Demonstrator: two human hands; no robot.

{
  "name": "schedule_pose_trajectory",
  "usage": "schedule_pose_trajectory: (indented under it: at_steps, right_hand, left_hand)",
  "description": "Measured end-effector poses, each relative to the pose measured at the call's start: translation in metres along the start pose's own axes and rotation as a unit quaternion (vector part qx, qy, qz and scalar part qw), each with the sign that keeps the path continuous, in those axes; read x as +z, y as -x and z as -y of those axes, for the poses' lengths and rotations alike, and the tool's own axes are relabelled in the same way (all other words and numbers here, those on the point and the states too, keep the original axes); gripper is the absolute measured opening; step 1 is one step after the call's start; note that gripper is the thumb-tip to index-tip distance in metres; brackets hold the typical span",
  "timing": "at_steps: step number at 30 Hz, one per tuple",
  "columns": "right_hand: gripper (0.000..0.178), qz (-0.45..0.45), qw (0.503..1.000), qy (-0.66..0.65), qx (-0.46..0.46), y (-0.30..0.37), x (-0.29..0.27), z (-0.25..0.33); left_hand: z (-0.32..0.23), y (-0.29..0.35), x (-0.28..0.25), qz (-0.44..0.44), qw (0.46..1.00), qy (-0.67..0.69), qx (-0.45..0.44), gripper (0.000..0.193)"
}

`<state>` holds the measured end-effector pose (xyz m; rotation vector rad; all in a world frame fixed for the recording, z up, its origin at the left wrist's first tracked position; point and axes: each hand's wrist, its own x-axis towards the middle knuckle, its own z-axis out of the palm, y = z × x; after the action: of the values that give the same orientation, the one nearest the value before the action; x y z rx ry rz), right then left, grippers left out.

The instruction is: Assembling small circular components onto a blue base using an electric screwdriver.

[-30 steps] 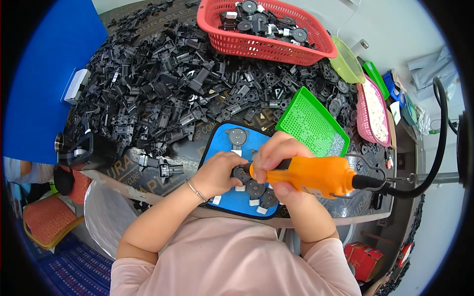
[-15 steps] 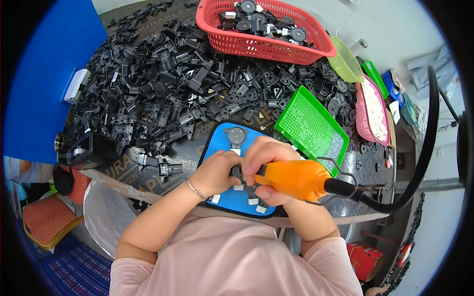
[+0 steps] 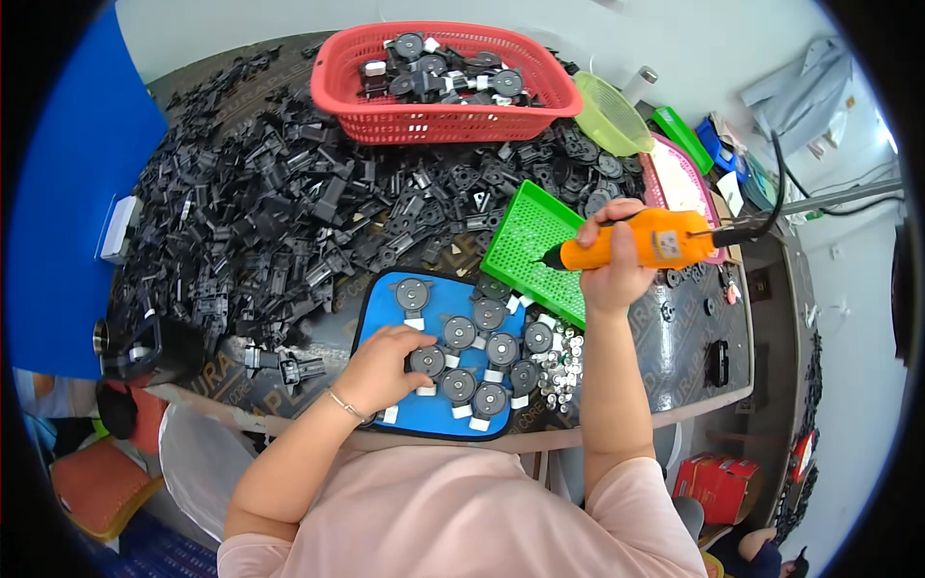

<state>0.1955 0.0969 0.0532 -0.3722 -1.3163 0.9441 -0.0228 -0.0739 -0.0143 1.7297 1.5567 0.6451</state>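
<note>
My right hand [image 3: 617, 252] is closed round an orange electric screwdriver [image 3: 665, 239]. Its black tip points left, over the green perforated tray [image 3: 520, 226]. On the blue mat [image 3: 390, 332] several black caster-like parts [image 3: 502, 349] lie in rows, each with a round disc and a white tab. Thumb and fingers of my left hand [image 3: 390, 364] are round one such black disc part [image 3: 427, 361] at the left of the group. Small shiny pieces [image 3: 561, 371] lie right of the mat; their kind is too small to tell.
A large heap of black plastic parts [image 3: 270, 193] covers the left and back of the table. Behind stands a red basket [image 3: 434, 127] of assembled parts. A yellow-green basket [image 3: 617, 120] and a pink basket [image 3: 665, 173] stand at right. A cable hangs from the screwdriver's rear.
My right hand has lifted the screwdriver off the parts and carried it right and away to the tray. My left hand stays at the mat. The whole view has shifted.
</note>
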Motion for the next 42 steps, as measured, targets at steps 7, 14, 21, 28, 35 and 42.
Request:
schedule_pose_trajectory:
  at_steps: [7, 14, 21, 28, 35, 42]
  right_hand:
    - [0.016, -0.026, 1.0, 0.01, 0.003, -0.002, -0.01, -0.02]
    - [0.013, -0.03, 0.999, 0.012, 0.018, -0.004, -0.014, -0.027]
    - [0.012, -0.024, 0.999, -0.003, 0.022, -0.005, -0.014, -0.026]
    - [0.014, -0.049, 0.998, -0.015, 0.034, -0.009, -0.015, -0.019]
    - [0.034, 0.112, 0.976, -0.168, 0.084, 0.024, 0.039, 0.052]
    - [0.04, 0.288, 0.929, -0.098, 0.21, 0.07, 0.071, 0.071]
  left_hand:
    - [-0.003, 0.0, -0.001, 0.006, 1.0, 0.021, -0.013, 0.053]
    - [-0.004, 0.0, -0.001, -0.002, 1.0, 0.014, -0.008, 0.053]
    - [-0.002, 0.001, -0.001, -0.009, 1.0, 0.019, 0.0, 0.053]
    - [-0.001, 0.004, 0.001, -0.012, 1.0, 0.014, 0.008, 0.054]
    - [0.001, 0.004, 0.001, -0.011, 1.0, -0.007, 0.008, 0.055]
    - [0.004, 0.003, 0.005, -0.027, 0.999, 0.005, 0.043, 0.053]
